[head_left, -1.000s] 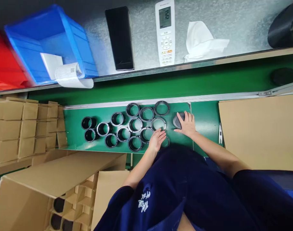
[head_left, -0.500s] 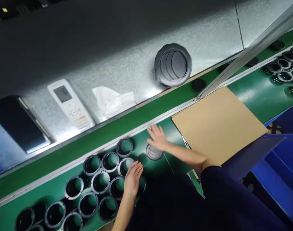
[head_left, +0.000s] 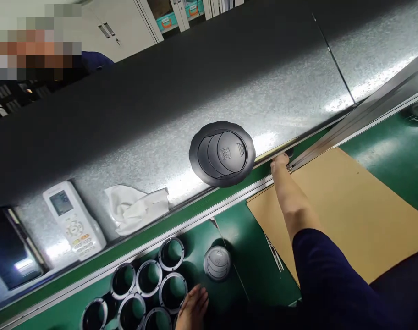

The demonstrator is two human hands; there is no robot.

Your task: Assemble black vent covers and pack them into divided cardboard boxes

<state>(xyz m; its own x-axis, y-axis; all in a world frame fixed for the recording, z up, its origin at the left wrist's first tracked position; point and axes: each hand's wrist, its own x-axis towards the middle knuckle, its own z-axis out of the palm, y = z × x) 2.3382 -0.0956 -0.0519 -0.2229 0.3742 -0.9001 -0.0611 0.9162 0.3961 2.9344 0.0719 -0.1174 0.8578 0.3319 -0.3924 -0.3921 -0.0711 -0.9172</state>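
My right hand point(head_left: 280, 161) reaches far forward to the green strip under the shelf edge, against a dark round piece point(head_left: 290, 152); its fingertips are mostly hidden, so I cannot tell its grip. Low in the view, my left hand point(head_left: 194, 305) rests beside the black rings, its fingers loosely extended and holding nothing I can see. A grey round air vent point(head_left: 217, 263) lies on the green work surface just above and right of the left hand. Several black open rings point(head_left: 172, 253) stand close together to its left. A larger black round vent point(head_left: 222, 154) sits on the metal shelf.
The metal shelf point(head_left: 154, 144) also carries a white remote control point(head_left: 74, 221), a crumpled tissue point(head_left: 136, 208) and a dark phone-like device point(head_left: 14, 250). A cardboard sheet point(head_left: 343, 211) lies at right, beside a slanting metal post point(head_left: 367, 110). Another person point(head_left: 95, 60) is across the shelf.
My right hand has moved from above the grey vent forward and right to the dark piece on the strip. The left hand stays near the rings. The view has tilted upward.
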